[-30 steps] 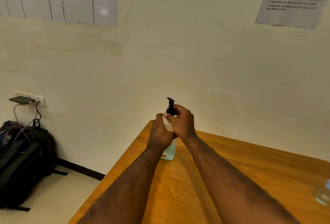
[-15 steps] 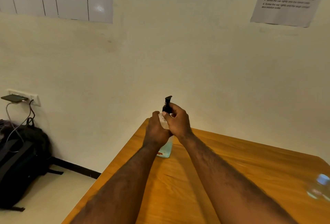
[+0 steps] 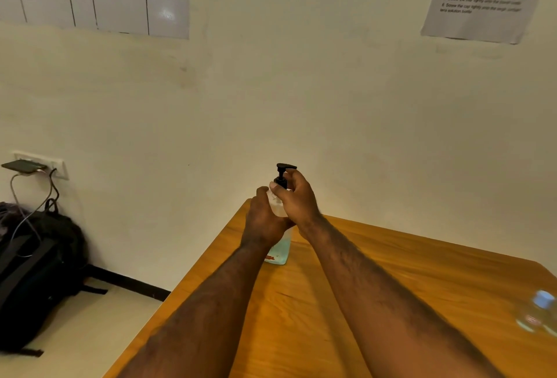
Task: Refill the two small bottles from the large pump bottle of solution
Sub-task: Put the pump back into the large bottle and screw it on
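Since a moment ago the pump head [image 3: 285, 167] has turned; its spout now points right. Your left hand [image 3: 264, 222] grips the large pump bottle [image 3: 278, 252] at the far corner of the table [image 3: 391, 272], and your right hand [image 3: 298, 201] pinches its collar [image 3: 281, 182]. The plastic is smooth and likely slippery: hold the body firmly.

Left hand [image 3: 265, 224] holds the pump bottle [image 3: 278, 252] on the table [image 3: 391, 272], right hand [image 3: 298, 201] pinches its pump [image 3: 282, 180]

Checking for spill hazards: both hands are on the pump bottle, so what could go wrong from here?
1. The pump bottle stands near the far left corner of the table; a hard twist by the right hand at its collar could slide it off if the left hand slips.
2. The small bottle sits at the view's right edge; an elbow might knock it.
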